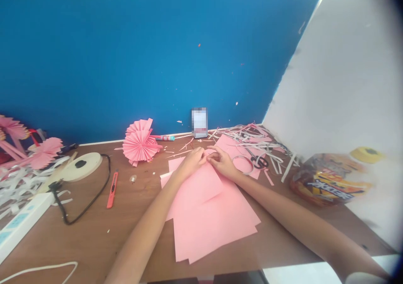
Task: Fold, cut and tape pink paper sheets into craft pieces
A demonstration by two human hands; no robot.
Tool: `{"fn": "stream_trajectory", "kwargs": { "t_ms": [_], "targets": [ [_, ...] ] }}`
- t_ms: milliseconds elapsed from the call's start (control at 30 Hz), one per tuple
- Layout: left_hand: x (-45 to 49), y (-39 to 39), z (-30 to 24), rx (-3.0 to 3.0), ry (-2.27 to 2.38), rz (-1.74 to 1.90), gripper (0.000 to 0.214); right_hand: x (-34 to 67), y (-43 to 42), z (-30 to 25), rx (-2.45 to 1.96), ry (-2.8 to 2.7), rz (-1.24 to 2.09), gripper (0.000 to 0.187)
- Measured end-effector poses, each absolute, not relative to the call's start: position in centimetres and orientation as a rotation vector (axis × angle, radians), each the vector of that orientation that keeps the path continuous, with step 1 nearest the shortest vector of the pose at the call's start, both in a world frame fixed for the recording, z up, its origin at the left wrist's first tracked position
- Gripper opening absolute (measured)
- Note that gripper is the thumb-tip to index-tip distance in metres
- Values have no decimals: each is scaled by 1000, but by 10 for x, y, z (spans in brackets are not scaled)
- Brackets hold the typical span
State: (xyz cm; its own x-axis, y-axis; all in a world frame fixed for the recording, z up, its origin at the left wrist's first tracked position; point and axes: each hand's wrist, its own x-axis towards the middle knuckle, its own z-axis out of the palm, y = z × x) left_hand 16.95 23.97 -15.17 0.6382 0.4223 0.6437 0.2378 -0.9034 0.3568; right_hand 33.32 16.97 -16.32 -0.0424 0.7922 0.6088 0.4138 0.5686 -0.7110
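Pink paper sheets (204, 221) lie in a loose, overlapping pile on the brown table in front of me. At the far edge of the top sheet, my left hand (195, 159) is closed in a pinch on the paper. My right hand (221, 162) pinches the same edge close beside it, fingertips nearly meeting the left ones. Exactly how the edge is bent between the fingers is too small to make out. Just right of my right hand lie a ring-shaped tape roll (243, 165) and black-handled scissors (260, 162), on another pink sheet (227, 143).
Folded pink paper fans (141, 145) stand left of the hands, with a red cutter (112, 189) nearer me. A phone (199, 122) leans on the blue wall. Paper strips (248, 135) are heaped far right, near a bread bag (327, 179). A white power strip (27, 221) sits left.
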Motion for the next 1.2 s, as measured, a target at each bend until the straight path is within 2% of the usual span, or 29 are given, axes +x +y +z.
{"fn": "stream_trajectory", "kwargs": {
  "t_ms": [667,833,1200],
  "targets": [
    [168,246,-159,2334,452,1035,11,335,173,-163,-1031,-1654,419,47],
    [165,242,-155,2280,417,1057,21,336,172,-162,-1055,-1588,401,47],
    [163,240,-150,2282,414,1069,24,333,169,-159,-1054,-1606,428,46]
  ]
}}
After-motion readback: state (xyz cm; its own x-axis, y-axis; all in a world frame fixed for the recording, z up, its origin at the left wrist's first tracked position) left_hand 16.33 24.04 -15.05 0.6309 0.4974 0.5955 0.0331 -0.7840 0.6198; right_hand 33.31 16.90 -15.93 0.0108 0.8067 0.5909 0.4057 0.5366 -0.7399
